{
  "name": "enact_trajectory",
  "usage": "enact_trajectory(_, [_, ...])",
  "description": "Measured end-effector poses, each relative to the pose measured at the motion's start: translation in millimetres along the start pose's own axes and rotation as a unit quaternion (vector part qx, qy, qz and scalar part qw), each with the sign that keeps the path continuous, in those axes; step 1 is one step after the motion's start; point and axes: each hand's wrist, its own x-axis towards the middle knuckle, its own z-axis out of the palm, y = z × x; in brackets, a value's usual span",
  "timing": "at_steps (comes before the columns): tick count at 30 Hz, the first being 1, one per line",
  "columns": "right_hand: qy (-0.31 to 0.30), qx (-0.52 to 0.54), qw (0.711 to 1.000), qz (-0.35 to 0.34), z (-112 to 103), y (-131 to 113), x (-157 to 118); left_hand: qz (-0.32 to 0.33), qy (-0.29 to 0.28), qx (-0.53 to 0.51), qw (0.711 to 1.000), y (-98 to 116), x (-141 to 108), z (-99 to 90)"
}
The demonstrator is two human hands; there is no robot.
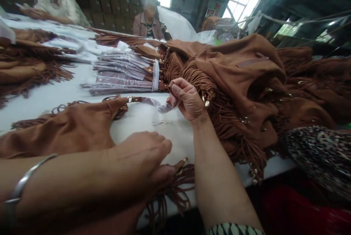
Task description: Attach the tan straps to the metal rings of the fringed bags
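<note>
Two bare hands reach over the white table (pixel 90 72). At the far left, brown things with fringe (pixel 35 66) lie in a pile. Nearer, a soft brown bag (pixel 87 121) lies flat on the table, partly under the left arm, which wears a silver bangle (pixel 26 180). The left hand (pixel 145 161) is over the bag's near side with its fingers curled in. Its thumb is at a brown tab with a gold clip (pixel 182 163), but I cannot tell if it grips it. Some fringe (pixel 175 191) hangs just beside that.

From the bag's far corner, a thin strap (pixel 156 104) in see-through wrap runs right. The right hand (pixel 188 99) pinches its other end between thumb and finger, up off the table. Behind the strap lies a bunch of wrapped straps (pixel 123 74) with a white band (pixel 155 75) around it. Two people sit at the back, one at the left (pixel 65 6) and one near the middle (pixel 148 22). To the right is a big heap of brown bags (pixel 241 66) with gold bits. At the right edge is a black and white spotted cloth (pixel 320 158).
</note>
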Motion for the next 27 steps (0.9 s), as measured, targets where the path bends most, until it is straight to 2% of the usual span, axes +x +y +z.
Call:
enact_trajectory(2, [0.010, 0.004, 1.000, 0.003, -0.9, -0.5, -1.2, -0.023, -0.086, -0.021, 0.996, 18.2, 10.2, 9.7])
enact_trajectory(5, [0.029, 0.024, 0.999, 0.014, 0.0, -0.5, -4.4, -0.074, -0.149, -0.028, 0.986, 32.5, 28.6, 20.3])
enact_trajectory(9, [0.048, 0.041, 0.998, 0.020, -1.6, -1.3, -7.2, -0.124, -0.174, -0.067, 0.975, 29.8, 36.5, 13.7])
enact_trajectory(12, [0.051, 0.030, 0.998, 0.018, -1.9, -4.0, -8.9, -0.139, -0.142, -0.199, 0.960, 10.9, 27.3, 1.7])
enact_trajectory(14, [0.025, 0.020, 0.999, 0.025, -1.0, -7.8, -11.1, -0.158, -0.090, -0.344, 0.921, -8.9, 18.6, -4.7])
enact_trajectory(16, [-0.013, -0.001, 0.999, 0.044, 0.2, -12.4, -13.5, -0.161, 0.005, -0.470, 0.868, -30.3, 10.9, -10.3])
enact_trajectory(18, [-0.046, -0.029, 0.997, 0.060, 2.3, -15.6, -15.1, -0.140, 0.105, -0.552, 0.816, -48.1, 5.4, -15.5])
enact_trajectory(20, [-0.059, -0.063, 0.993, 0.081, 7.6, -15.4, -15.0, -0.110, 0.161, -0.600, 0.776, -58.9, 2.8, -17.8])
enact_trajectory(23, [-0.034, -0.072, 0.990, 0.118, 24.7, -8.6, -13.6, -0.070, 0.150, -0.664, 0.729, -63.4, 4.7, -9.1])
enact_trajectory(25, [0.003, -0.062, 0.992, 0.113, 39.6, -1.5, -13.8, -0.056, 0.126, -0.698, 0.702, -63.2, 8.9, 5.3])
enact_trajectory(27, [0.027, -0.094, 0.989, 0.112, 51.9, 6.2, -15.0, -0.062, 0.112, -0.744, 0.656, -63.2, 14.3, 22.9])
